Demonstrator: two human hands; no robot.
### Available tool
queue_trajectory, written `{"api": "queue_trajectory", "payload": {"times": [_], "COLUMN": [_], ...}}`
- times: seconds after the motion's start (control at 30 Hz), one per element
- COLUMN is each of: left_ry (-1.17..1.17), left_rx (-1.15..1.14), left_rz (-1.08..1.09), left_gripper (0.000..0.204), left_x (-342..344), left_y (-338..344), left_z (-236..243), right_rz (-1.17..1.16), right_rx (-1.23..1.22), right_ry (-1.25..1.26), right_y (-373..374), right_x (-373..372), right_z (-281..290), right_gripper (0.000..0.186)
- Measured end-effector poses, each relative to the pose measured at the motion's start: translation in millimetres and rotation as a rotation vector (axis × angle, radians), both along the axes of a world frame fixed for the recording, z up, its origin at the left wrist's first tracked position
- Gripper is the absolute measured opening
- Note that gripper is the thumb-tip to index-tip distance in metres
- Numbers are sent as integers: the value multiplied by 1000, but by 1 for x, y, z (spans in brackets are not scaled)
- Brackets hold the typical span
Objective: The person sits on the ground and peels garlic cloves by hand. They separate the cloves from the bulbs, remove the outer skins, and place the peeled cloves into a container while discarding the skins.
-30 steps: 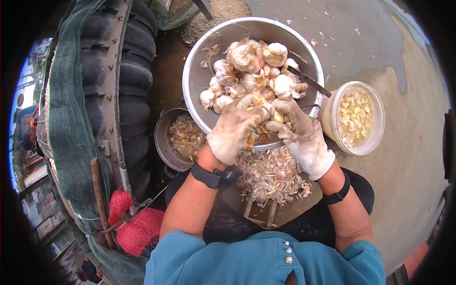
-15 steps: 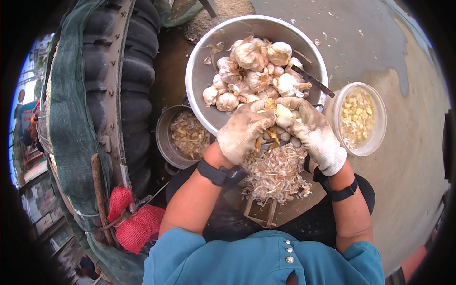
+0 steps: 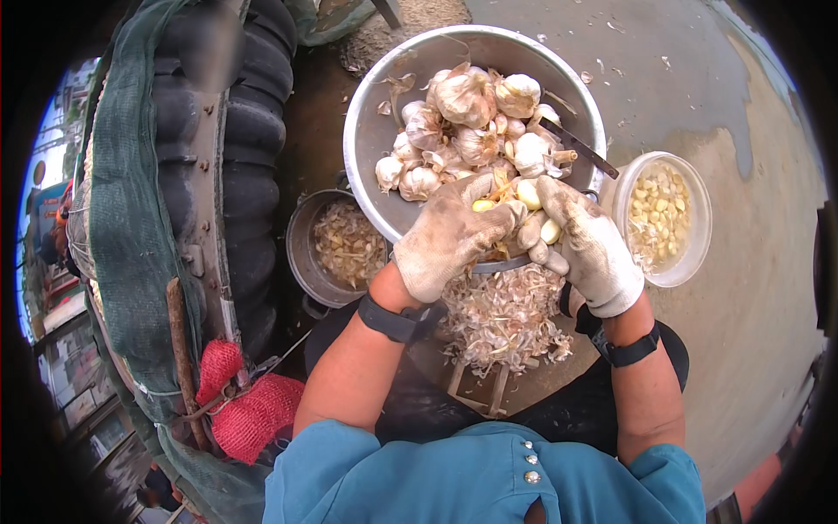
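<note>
Left hand: the left hand [image 3: 449,237] in a soiled white fabric glove is curled over the near rim of the wide, round metal basin [image 3: 371,140], its fingers closed on a partly skinned garlic clove [image 3: 483,206].
Right hand: the right hand [image 3: 594,249] in a matching soiled white glove is partly closed, pinching a pale yellow peeled clove [image 3: 529,193] at its fingertips, with further cloves cupped below in the palm.
Position of cloves: at the near edge of the basin, between the two hands, above the heap of papery garlic skins [image 3: 506,314].
Appearance: small, smooth, cream-yellow and rounded; brown shreds of skin cling near the left fingers.
Handling (judged): light and firm, probably slick once bare and easily bruised; best pinched across the broad sides, the skin drawn off from the tip.
Basin contents: whole white garlic bulbs [image 3: 463,96] piled up, with a dark-handled knife [image 3: 580,150] resting on the far right rim.
Surroundings: a round white plastic tub of peeled cloves [image 3: 661,217] to the right; a small dark metal pot of skins [image 3: 342,249] to the left; a red net sack [image 3: 249,406] lower left.
</note>
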State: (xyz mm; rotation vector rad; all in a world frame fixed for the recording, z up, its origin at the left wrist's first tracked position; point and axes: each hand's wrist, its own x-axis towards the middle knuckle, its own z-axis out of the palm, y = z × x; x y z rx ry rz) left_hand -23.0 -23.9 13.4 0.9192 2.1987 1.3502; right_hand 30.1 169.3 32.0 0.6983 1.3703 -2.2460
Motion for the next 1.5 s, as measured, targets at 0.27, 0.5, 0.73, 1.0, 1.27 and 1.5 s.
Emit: {"api": "queue_trajectory", "payload": {"times": [0.27, 0.5, 0.73, 1.0, 1.27, 1.5], "left_ry": [-171, 268, -168, 183, -347, -174], "left_rx": [24, 17, 76, -68, 186, 31], "left_rz": [52, 91, 183, 119, 309, 420], "left_gripper": [28, 32, 46, 35, 21, 24], "left_x": [8, 5, 7, 15, 16, 19], "left_y": [8, -7, 2, 4, 36, 34], "left_z": [7, -3, 0, -6, 17, -6], "right_rz": [74, 94, -65, -35, 127, 42], "right_rx": [150, 90, -187, 29, -18, -35], "right_ry": [42, 75, -10, -146, -64, -26], "right_y": [-3, 5, 13, 7, 9, 2], "right_x": [-1, 2, 3, 4, 9, 8], "right_z": [-1, 8, -3, 4, -13, -8], "right_gripper": [37, 36, 33, 40, 40, 44]}}
